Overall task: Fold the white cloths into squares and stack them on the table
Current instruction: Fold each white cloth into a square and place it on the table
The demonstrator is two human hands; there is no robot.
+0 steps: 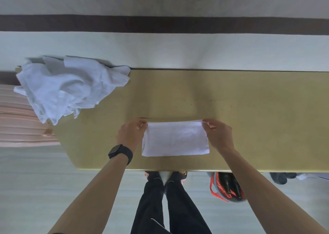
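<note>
A white cloth (175, 139) lies folded into a rectangle near the front edge of the tan table (240, 109). My left hand (130, 133) pinches its far left corner, and my right hand (218, 133) pinches its far right corner. The far edge is lifted slightly between the two hands. A heap of unfolded white cloths (65, 88) sits crumpled on the table's far left corner, apart from both hands. A black watch is on my left wrist.
A pale pink slatted object (17, 120) stands left of the table, partly under the heap. A red-trimmed bag with dark bottles (226, 187) sits on the floor under the front edge. A white wall runs behind the table.
</note>
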